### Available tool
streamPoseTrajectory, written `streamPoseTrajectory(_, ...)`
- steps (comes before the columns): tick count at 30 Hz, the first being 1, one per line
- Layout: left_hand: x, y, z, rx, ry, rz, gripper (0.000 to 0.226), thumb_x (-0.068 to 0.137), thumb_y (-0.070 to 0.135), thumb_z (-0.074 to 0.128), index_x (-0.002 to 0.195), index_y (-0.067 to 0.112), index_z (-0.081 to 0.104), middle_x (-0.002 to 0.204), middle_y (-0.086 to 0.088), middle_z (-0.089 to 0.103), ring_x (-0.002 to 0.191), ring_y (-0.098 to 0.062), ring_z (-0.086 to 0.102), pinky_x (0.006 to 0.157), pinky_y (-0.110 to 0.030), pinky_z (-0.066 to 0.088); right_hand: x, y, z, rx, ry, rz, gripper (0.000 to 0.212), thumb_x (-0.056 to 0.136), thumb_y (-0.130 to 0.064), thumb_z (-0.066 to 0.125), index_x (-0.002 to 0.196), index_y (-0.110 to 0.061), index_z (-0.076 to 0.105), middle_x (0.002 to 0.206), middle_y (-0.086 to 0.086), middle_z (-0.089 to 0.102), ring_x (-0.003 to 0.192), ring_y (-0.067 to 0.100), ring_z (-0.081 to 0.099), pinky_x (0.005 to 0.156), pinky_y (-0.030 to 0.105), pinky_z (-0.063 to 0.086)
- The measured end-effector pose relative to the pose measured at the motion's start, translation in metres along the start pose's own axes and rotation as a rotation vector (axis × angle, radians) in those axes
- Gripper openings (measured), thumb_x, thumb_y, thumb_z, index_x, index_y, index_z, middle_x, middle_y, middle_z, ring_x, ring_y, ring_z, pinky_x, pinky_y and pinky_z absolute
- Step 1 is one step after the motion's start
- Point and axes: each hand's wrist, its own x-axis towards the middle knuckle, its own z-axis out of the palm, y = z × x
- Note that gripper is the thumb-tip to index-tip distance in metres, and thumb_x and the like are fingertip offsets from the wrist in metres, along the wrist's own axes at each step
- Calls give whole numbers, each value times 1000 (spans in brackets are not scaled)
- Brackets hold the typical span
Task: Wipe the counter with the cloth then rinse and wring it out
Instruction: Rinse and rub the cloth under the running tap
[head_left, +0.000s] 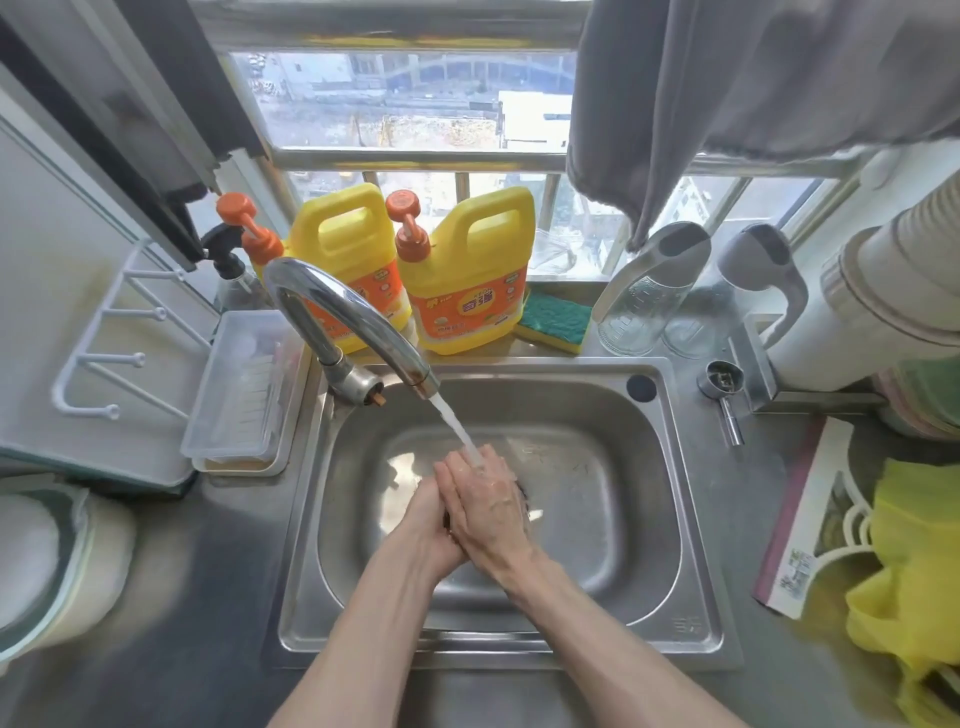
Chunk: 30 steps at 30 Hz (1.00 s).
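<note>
Sink station: bare hands under running tap; splash and reach hazards

Left hand (428, 525) and right hand (491, 512) pressed palm to palm over the middle of the sink (652, 519), fingers straight, gripping nothing visible; dark patch between the palms too hidden to name; stream of water (457, 426) from the tap (353, 317) landing where the two hands meet; grey cloth (727, 78) hanging far right above the window rail (415, 158), well apart from both hands, probably the task's cloth though not certain; likely faults: splash off the hands over the rim onto the counter (727, 499), undoing the wipe; drips from wet hands onto the printed box (800, 519) at right; glass bottle (639, 306) below the cloth knocked over on a reach upward; tap left running.
</note>
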Motion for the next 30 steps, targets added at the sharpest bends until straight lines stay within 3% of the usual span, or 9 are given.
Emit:
streamPoseTrajectory(4,4,-2,5,24,122,21,35,103,34,42,83,12,61,76,-8,61,77,-21,60,66,-30,56,2,-5,10,227,-117,332,49,106,-48,35,82,-15,64,81,16,64,78,34,60,77,47,51)
streamPoseTrajectory(6,9,-6,8,43,180,35,38,106,37,37,80,15,54,77,-5,51,75,-18,50,64,-29,49,6,-10,8,325,-181,467,52,103,-53,32,72,-18,56,76,16,63,75,31,60,72,43,46)
streamPoseTrajectory(11,13,-8,13,327,320,51,35,104,35,36,77,17,51,69,-4,50,64,-18,53,44,-20,42,28,-8,-3,546,-207,882,50,110,-34,43,68,-11,57,62,1,55,66,27,54,61,33,38)
streamPoseTrajectory(14,21,-10,10,521,412,151,48,104,45,36,69,18,56,66,-5,56,58,-21,55,48,-21,42,34,1,0,794,-131,1186,52,106,-40,48,63,-12,58,64,7,60,75,29,61,72,36,47)
streamPoseTrajectory(17,19,-5,2,565,334,272,42,107,39,42,82,14,65,78,-7,67,65,-22,66,57,-27,52,37,16,-11,1198,-95,1444,55,99,-54,55,88,-2,71,89,21,76,88,37,72,89,46,59)
streamPoseTrajectory(19,14,0,-9,474,246,333,29,107,26,48,105,4,66,89,-10,73,71,-20,71,62,-30,57,34,23,-26,1315,-207,1373,51,96,-46,63,99,4,72,110,29,74,93,37,72,91,48,59)
streamPoseTrajectory(21,9,8,-22,427,175,380,22,105,16,53,119,1,63,102,-14,75,83,-24,73,69,-34,60,30,29,-35,1223,-350,1183,29,93,-12,70,112,10,69,124,35,68,95,36,69,91,50,58)
streamPoseTrajectory(24,5,24,-33,437,181,429,19,101,6,58,119,0,63,102,-16,74,82,-27,73,70,-38,59,24,40,-39,1051,-358,1052,27,86,19,62,108,6,71,105,29,73,94,38,70,104,61,52)
streamPoseTrajectory(30,0,34,-27,335,252,430,17,103,0,51,104,11,65,91,-9,71,76,-21,67,69,-31,56,22,44,-48,1079,-173,1109,41,90,18,42,121,5,66,97,24,73,73,25,73,70,36,60)
